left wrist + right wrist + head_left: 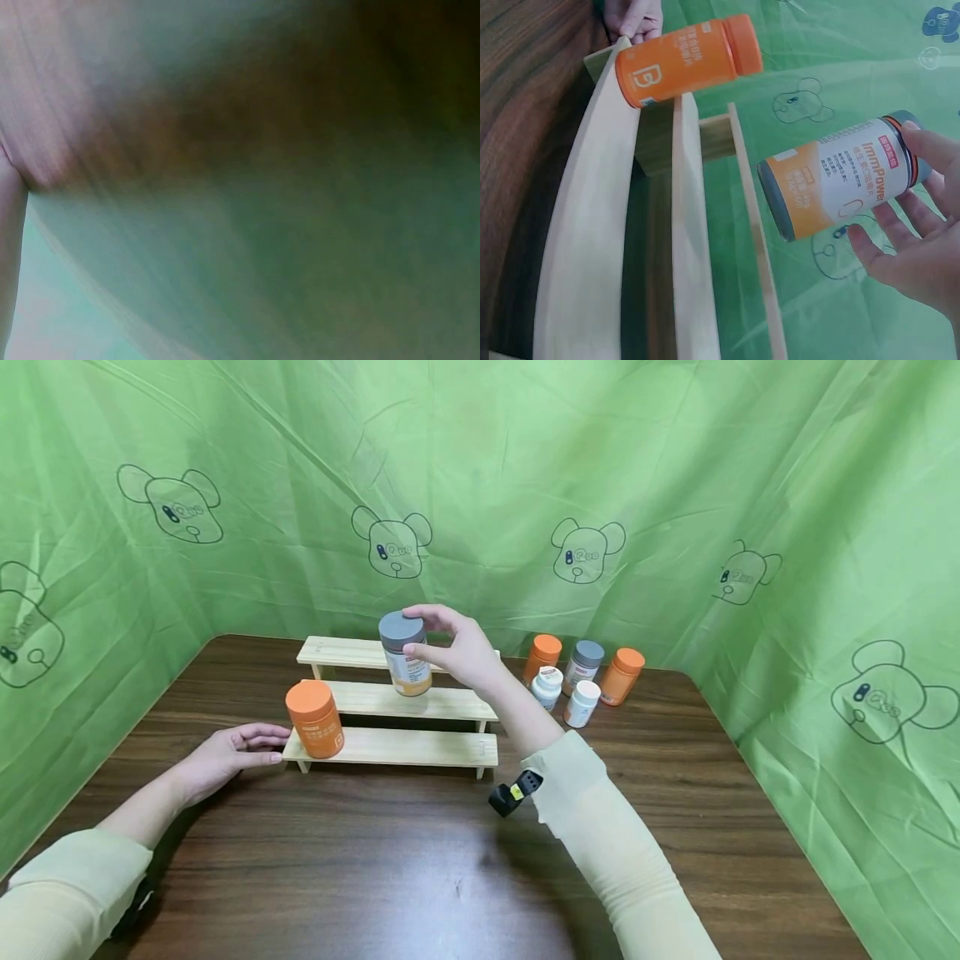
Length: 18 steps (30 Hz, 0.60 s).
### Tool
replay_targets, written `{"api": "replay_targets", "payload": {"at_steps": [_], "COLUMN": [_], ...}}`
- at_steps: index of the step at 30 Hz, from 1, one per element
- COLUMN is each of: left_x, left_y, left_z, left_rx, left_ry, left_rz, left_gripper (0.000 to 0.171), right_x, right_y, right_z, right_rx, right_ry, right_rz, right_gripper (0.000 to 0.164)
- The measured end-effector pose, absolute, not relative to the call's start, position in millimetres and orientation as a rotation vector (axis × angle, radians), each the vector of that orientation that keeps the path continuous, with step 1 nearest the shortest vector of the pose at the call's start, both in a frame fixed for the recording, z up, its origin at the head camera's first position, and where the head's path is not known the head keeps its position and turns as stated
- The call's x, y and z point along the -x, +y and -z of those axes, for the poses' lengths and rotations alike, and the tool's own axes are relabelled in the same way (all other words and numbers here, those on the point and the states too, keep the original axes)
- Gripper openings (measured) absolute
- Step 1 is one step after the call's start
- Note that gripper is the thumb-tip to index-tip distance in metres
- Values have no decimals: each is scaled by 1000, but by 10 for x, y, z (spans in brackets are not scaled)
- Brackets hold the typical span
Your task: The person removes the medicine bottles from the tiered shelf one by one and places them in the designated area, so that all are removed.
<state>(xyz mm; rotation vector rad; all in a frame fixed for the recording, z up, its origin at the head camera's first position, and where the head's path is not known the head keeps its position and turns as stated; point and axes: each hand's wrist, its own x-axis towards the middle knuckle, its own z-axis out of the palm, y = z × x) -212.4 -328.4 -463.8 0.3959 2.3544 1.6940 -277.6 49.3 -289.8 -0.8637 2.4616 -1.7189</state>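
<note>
A three-tier wooden display stand stands on the table, with an orange supplement bottle upright at the left end of its lowest step. My left hand is at that same end, thumb and fingertips on the board's edge. In my right hand is a grey-capped supplement bottle, gripped around its cap with thumb and fingers. The right wrist view shows this bottle, with its white and orange label, held apart from the steps. The left wrist view is blurred and shows little.
To the right of the stand, several bottles are grouped: orange ones, a grey-capped one and small white ones. Green cloth with bear drawings hangs around the dark wooden table.
</note>
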Motion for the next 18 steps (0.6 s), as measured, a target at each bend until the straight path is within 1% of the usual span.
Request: {"api": "replay_targets", "payload": {"at_steps": [6, 13, 18], "left_x": [2119, 2122, 2122], "left_y": [-3273, -3262, -3278], "left_z": [4643, 4639, 4642], "left_rx": [-381, -376, -363], "left_ry": [2360, 2362, 2364], "left_rz": [-1690, -1687, -1684], "left_gripper": [43, 41, 42], "right_x": [2717, 2677, 2617], "right_y": [662, 850, 986], "right_z": [2793, 2719, 2644], "right_rx": [874, 856, 838], "right_ry": [2450, 2404, 2376], "right_rz": [1679, 1685, 1696], "right_gripper": [44, 48, 47]}}
